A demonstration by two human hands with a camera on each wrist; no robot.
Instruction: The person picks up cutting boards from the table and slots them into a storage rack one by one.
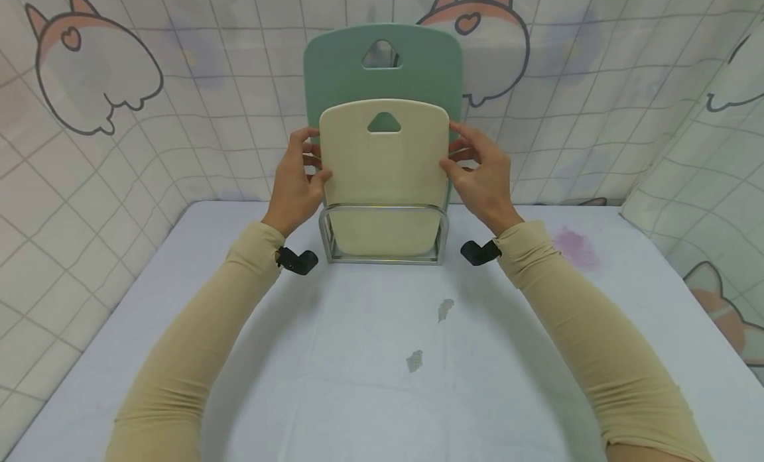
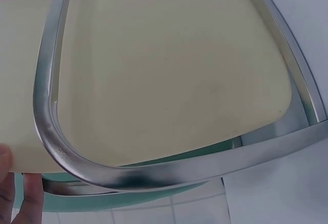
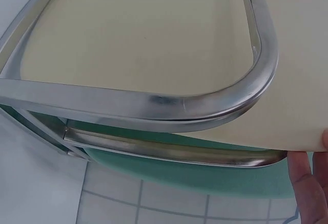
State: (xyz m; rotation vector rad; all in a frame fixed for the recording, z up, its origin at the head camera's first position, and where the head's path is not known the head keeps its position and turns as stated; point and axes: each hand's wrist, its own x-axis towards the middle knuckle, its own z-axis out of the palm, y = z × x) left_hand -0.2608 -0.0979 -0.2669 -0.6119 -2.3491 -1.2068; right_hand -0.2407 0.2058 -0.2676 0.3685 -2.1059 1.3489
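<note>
A cream cutting board (image 1: 384, 167) stands upright in a metal rack (image 1: 384, 259), behind the rack's front bar. Behind it rises a larger green cutting board (image 1: 334, 71), also upright. My left hand (image 1: 300, 177) pinches the cream board's left edge, thumb in front and fingers behind. On the opposite edge, my right hand (image 1: 482, 173) pinches it the same way. Both wrist views look closely at the rack's tubing, with the cream board (image 2: 169, 70) inside the front loop and only a few fingers (image 3: 302, 183) showing at the frame edge.
A white-covered table (image 1: 358, 409) carries the rack near its back edge. A tile-patterned curtain (image 1: 227, 84) with cartoon animals hangs behind and at the sides. Two grey patches (image 1: 414, 361) and a pink stain (image 1: 575, 248) mark the cloth.
</note>
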